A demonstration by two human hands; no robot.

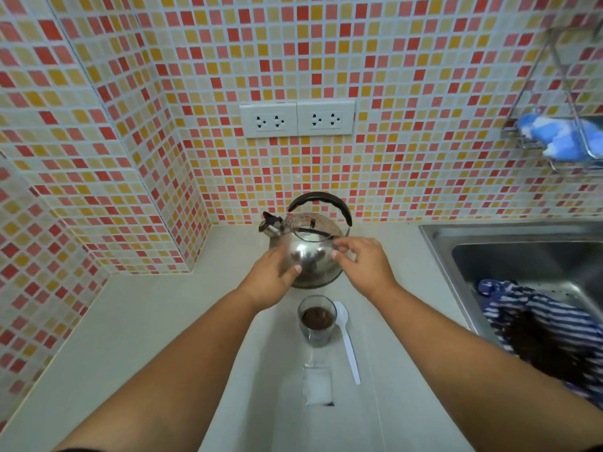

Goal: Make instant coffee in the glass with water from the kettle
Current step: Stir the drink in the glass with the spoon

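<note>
A steel kettle [310, 256] with a black handle stands on the counter by the tiled wall, spout pointing left. My left hand [269, 282] is cupped against its front left side, thumb on the metal. My right hand [362, 265] is at the kettle's right shoulder, below the handle's base; its fingers are curled and blurred, so its grip is unclear. In front of the kettle stands a glass [317, 321] with brown coffee granules at the bottom. A white plastic spoon [348, 344] lies just right of the glass.
A clear sachet [318, 384] lies on the counter [146, 337] in front of the glass. A steel sink [509, 256] at the right holds a striped blue cloth [535, 318]. Two wall sockets [297, 120] sit above the kettle. A wire rack [561, 135] with a blue sponge hangs at upper right.
</note>
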